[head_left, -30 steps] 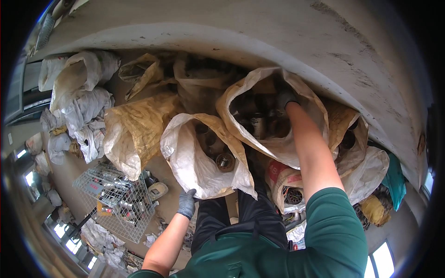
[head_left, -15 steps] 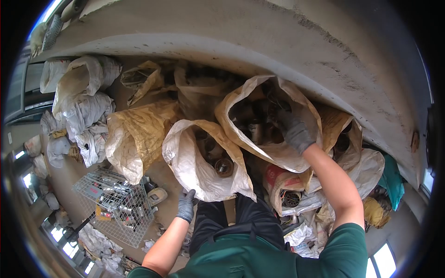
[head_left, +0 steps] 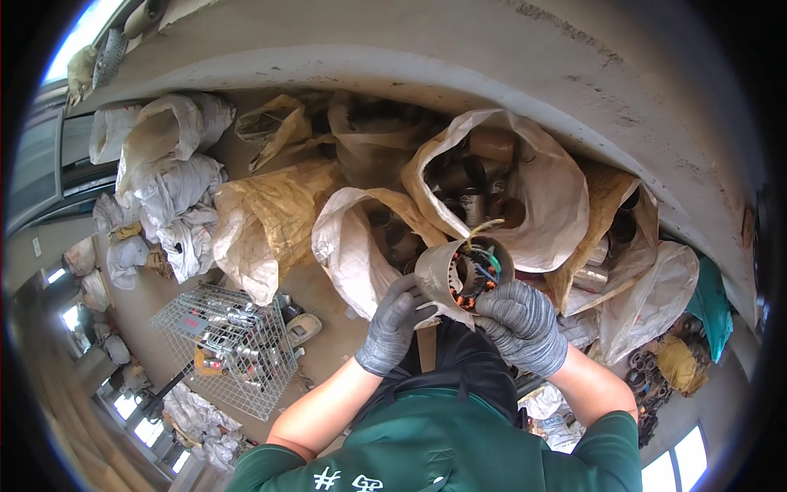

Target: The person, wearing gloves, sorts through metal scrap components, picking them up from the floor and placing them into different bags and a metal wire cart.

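Observation:
Both my gloved hands hold a grey metal motor stator (head_left: 459, 275), a short cylinder with copper windings and coloured wires showing in its open end. My left hand (head_left: 393, 321) grips its left side and underside. My right hand (head_left: 520, 324) grips its lower right rim. The stator is in front of my chest, just below an open white sack (head_left: 557, 205) holding several similar dark metal cylinders. A second open white sack (head_left: 348, 246) with more metal parts sits just to its left.
Tan and white sacks (head_left: 262, 217) lie piled along the concrete wall (head_left: 459, 57). A wire mesh cage (head_left: 234, 344) with small parts stands at lower left. More bags and a pile of metal rings (head_left: 648, 385) lie at the right.
My right hand came out of the large white sack with the stator and brought it toward my chest. My left hand rose from my side and took hold of it.

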`<state>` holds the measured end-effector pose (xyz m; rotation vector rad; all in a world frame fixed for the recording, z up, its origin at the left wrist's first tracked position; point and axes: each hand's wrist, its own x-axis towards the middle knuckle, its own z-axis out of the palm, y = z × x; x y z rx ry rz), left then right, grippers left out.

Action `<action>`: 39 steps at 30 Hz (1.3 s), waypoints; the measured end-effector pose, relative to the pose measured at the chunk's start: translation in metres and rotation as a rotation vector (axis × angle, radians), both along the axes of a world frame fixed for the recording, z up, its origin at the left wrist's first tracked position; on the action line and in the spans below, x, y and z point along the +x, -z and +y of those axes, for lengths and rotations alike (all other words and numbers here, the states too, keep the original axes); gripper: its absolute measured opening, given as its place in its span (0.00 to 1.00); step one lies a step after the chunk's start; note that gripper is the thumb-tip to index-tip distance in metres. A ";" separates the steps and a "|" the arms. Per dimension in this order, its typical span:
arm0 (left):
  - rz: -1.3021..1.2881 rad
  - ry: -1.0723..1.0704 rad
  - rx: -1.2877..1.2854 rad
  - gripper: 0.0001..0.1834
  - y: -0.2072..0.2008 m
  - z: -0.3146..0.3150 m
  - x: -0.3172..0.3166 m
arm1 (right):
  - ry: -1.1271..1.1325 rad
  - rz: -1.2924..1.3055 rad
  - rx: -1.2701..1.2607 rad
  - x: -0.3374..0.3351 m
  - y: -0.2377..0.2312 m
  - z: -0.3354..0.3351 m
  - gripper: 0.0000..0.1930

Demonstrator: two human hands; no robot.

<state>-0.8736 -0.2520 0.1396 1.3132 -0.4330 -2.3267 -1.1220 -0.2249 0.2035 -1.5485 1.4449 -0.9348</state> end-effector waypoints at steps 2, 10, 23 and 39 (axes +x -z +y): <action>0.205 -0.091 0.166 0.55 -0.007 -0.007 -0.013 | 0.019 -0.113 0.090 0.016 0.001 0.003 0.09; 0.441 -0.339 0.461 0.53 0.007 -0.002 0.004 | -0.027 -0.158 0.133 0.045 0.016 0.004 0.10; 0.589 -0.561 0.512 0.28 0.014 0.000 0.028 | 0.854 -0.727 0.872 -0.102 0.202 -0.047 0.20; 0.574 -0.686 0.562 0.26 0.021 0.015 0.059 | 0.608 0.058 0.944 -0.129 0.384 -0.149 0.22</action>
